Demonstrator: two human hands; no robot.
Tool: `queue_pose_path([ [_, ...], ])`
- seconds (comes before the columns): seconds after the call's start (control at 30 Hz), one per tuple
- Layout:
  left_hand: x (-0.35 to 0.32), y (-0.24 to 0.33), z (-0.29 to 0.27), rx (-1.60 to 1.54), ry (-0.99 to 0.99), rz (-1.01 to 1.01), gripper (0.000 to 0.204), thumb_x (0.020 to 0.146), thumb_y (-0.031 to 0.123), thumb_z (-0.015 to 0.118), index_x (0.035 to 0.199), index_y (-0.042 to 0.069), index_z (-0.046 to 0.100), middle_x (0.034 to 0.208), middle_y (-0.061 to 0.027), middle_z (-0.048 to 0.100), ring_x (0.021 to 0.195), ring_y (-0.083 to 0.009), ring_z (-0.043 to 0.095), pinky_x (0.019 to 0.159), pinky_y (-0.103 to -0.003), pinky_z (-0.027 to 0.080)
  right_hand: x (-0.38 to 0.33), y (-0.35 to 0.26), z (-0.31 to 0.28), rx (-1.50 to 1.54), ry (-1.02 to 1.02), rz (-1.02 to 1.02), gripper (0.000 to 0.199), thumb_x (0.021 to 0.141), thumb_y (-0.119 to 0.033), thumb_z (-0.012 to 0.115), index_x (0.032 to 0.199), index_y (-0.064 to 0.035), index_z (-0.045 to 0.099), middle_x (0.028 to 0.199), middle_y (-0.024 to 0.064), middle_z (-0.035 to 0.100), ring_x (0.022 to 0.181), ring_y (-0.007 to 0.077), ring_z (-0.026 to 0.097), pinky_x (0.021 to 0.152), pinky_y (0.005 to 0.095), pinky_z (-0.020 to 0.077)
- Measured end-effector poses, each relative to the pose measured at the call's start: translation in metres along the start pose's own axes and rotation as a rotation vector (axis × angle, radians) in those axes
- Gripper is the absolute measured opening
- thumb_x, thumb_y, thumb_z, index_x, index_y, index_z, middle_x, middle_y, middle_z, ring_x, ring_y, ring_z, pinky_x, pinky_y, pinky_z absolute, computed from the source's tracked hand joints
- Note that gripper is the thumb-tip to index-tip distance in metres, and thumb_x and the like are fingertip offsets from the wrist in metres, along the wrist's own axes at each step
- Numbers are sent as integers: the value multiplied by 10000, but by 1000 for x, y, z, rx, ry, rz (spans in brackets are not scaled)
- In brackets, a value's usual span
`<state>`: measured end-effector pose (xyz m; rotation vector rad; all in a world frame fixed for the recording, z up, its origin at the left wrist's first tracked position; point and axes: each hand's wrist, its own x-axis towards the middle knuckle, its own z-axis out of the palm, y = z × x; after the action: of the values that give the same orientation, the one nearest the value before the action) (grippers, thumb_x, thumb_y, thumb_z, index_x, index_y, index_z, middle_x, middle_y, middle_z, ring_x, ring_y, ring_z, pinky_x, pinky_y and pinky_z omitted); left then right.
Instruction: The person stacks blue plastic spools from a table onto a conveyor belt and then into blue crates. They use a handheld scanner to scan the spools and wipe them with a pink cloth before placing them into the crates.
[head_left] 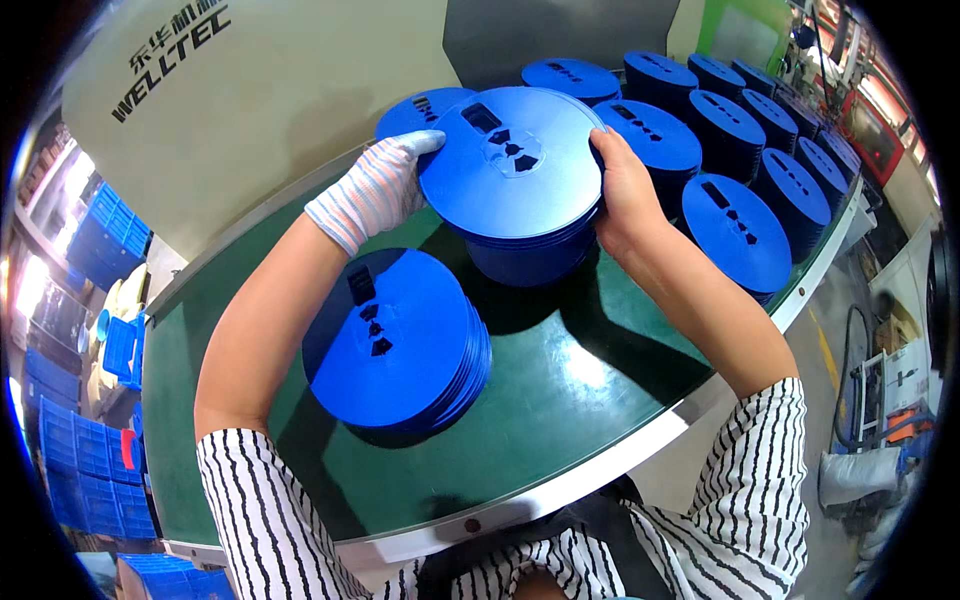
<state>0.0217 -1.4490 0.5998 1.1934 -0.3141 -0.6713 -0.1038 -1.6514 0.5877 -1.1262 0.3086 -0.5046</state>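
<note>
Blue round plastic reel discs (515,165), gathered in a stack with slotted and arrow-shaped cut-outs in the top face, sit between your two hands above the far middle of the dark green table (560,400). Far left, beyond the table edge, blue plastic crates (85,470) stand stacked on the floor. Your left hand (378,187), in a white glove with thin red and blue stripes, is spread flat against the left rim of the held stack, fingers (420,142) reaching over its upper edge. Below and just left of centre, a second stack of the same blue discs (395,340) lies flat on the table, near your left forearm and apart from the held stack. Behind your left hand, another blue disc (420,108) shows partly, against a cream machine housing (270,100). Your bare right hand (625,190) clasps the right rim of the held stack, thumb on top. Right of it, rows of further blue disc stacks (735,130) cover the table's far right end, close beside one another.
</note>
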Motion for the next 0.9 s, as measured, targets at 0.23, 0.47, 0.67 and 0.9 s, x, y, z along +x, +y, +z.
queue_pose_path([
  [0.23,8,-18,-11,-112,-221,-454,533,942,287,575,1380,20,431,1348,-138,548,1253,-248,515,1122,-429,346,-16,28,-43,60,17,155,403,986,-321,472,1290,-57,505,1317,136,539,1187,251,514,1069,392,354],
  [0.47,4,-24,-10,298,-407,-414,757,912,487,585,1475,54,323,1499,-133,389,1353,-265,402,1165,-448,243,-31,34,-58,-139,-7,228,687,982,-528,405,1512,-141,200,1555,128,241,1440,274,187,1176,440,89],
  [0.67,12,-31,5,294,-313,-416,758,901,509,590,1466,67,345,1483,-112,418,1335,-258,420,1172,-444,220,-37,39,-56,114,-46,120,746,994,-494,424,1538,-128,68,1570,152,203,1425,295,222,1161,441,176],
  [0.9,-3,-19,33,85,-15,39,491,935,336,560,1343,72,491,1319,-152,570,1183,-307,573,1021,-533,440,-33,3,-18,244,-101,-215,648,999,-419,466,1500,-85,226,1491,153,336,1341,265,375,1120,405,304],
])
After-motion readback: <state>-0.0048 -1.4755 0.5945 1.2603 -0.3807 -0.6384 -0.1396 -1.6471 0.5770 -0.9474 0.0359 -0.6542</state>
